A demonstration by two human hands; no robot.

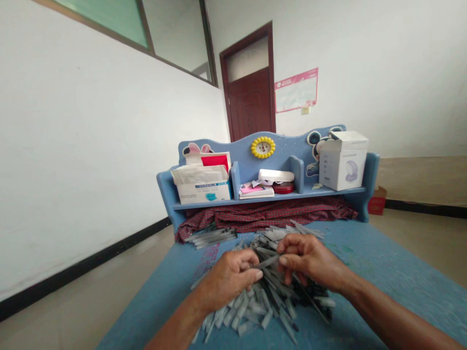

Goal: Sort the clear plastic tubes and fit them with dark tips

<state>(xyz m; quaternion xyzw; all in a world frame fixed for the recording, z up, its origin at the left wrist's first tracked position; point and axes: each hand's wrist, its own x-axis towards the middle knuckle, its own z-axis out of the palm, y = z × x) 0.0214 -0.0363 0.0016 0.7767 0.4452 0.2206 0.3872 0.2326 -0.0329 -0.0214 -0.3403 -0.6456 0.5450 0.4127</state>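
Between both hands stretches a thin, grey, translucent strip (268,262); I cannot make out exactly what it is. My left hand (235,272) is closed, with thumb and fingers pinching the strip's left end. At its right end, my right hand (304,257) has bent fingers and a thumb closed on it. Both hands are just above a heap of similar grey and clear strips (251,308), some with dark ends. A neater bundle of strips (211,237) lies behind my left hand.
The blue desk (383,272) has a shelf along its back. A checked red cloth (262,216) lies bunched below it. On the shelf are a mask box (204,192), a stack of papers (255,193), a red round case (283,188) and a white box (341,163).
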